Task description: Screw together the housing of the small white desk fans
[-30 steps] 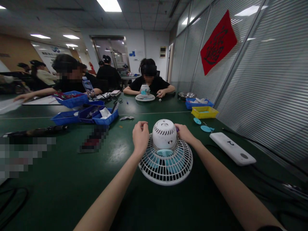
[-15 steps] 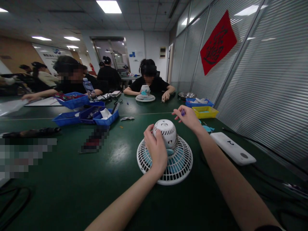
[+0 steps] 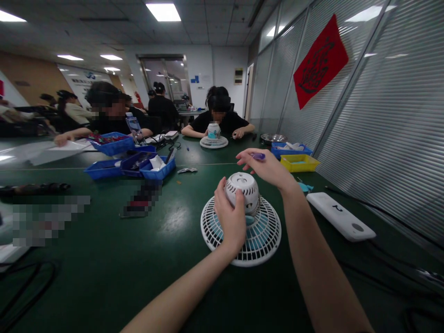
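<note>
A small white fan with blue blades lies grille down on the green table, its round motor housing pointing up. My left hand is wrapped round the near left side of that housing. Just above the housing hovers my right hand, fingers pinched on a small purple tool that looks like a screwdriver handle.
A white power bank lies to the right. Yellow and blue trays stand behind it; several blue trays sit at the left. Blue fan parts lie by my right wrist. Other people sit across the table, one with another fan.
My left hand moved from the grille's far edge to grip the housing. My right hand lifted off the fan's right side and now hovers above the housing with the purple tool.
</note>
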`<state>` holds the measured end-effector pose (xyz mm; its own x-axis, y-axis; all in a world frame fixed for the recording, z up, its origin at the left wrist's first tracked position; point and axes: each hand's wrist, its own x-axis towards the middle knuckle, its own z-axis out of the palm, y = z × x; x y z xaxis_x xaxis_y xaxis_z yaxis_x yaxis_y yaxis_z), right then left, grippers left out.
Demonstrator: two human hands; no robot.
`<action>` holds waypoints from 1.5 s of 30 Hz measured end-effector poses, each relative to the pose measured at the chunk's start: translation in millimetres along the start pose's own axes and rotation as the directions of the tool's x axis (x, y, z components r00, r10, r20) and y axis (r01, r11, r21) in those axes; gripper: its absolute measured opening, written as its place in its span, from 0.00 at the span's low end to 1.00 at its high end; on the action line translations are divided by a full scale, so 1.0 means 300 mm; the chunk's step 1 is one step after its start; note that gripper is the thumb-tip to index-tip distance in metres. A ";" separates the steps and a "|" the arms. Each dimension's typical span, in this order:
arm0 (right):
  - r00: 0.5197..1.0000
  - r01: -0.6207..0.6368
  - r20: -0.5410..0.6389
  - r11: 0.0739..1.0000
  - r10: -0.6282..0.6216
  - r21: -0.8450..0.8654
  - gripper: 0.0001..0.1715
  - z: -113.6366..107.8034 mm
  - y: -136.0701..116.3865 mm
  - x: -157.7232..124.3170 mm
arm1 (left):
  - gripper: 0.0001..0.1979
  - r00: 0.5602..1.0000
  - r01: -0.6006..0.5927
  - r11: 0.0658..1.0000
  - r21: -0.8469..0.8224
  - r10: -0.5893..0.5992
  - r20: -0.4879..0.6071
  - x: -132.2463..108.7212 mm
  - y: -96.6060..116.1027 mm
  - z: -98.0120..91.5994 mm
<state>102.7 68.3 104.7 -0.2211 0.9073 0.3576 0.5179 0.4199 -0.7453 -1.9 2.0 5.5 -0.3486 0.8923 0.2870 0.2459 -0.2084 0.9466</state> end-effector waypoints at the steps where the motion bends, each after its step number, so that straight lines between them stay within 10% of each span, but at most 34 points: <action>1: 1.000 0.005 -0.009 1.000 -0.005 -0.008 0.14 0.007 0.001 -0.003 | 0.23 1.000 0.000 1.000 0.001 0.000 -0.001 0.000 -0.001 0.000; 7: 0.997 0.045 -0.060 0.995 -0.051 -0.089 0.15 0.005 0.011 -0.013 | 0.22 1.000 -0.027 1.000 0.014 0.027 -0.014 0.000 -0.007 0.000; 15: 0.979 -0.118 0.081 0.851 0.185 -0.512 0.15 -0.025 0.088 -0.023 | 0.23 1.000 -0.028 0.999 0.041 0.029 -0.007 -0.002 -0.003 -0.007; 45: 0.946 -0.192 0.172 0.901 0.275 -0.389 0.14 -0.038 0.139 -0.029 | 0.23 0.999 -0.045 0.999 0.022 0.046 -0.020 -0.013 -0.007 -0.005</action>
<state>135.5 77.7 76.9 -0.2085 0.9774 0.0362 0.8305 0.1965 -0.5213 -2.4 -1.5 2.7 -0.3548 0.8737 0.3328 0.2808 -0.2400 0.9293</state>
